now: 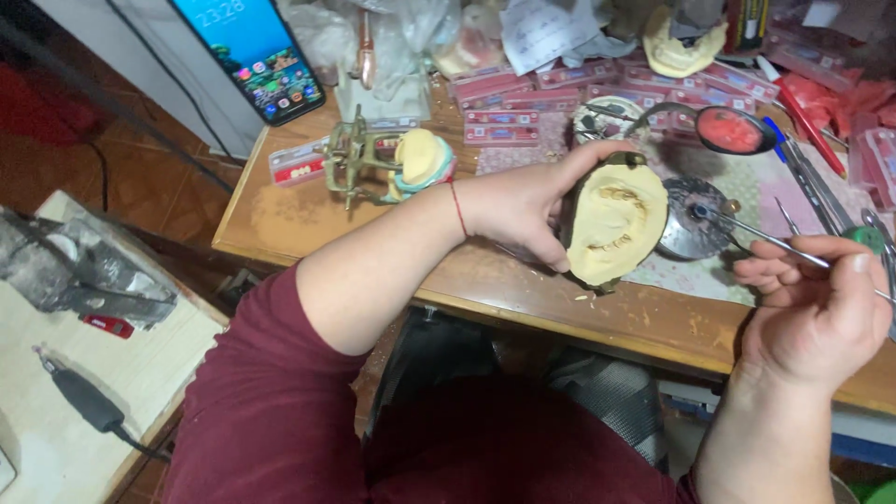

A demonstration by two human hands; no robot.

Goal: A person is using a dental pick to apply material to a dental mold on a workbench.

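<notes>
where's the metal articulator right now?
Head view, left part of the wooden table: the metal articulator stands beyond the left hand, below the phone.

Left hand [523, 201] cupped, right hand [817, 313] pinching.

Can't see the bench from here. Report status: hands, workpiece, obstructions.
Left hand gripping yellow dental mould upright over table edge. Right hand holding thin metal tool, tip near round metal dish. Nothing between tool and mould.
</notes>
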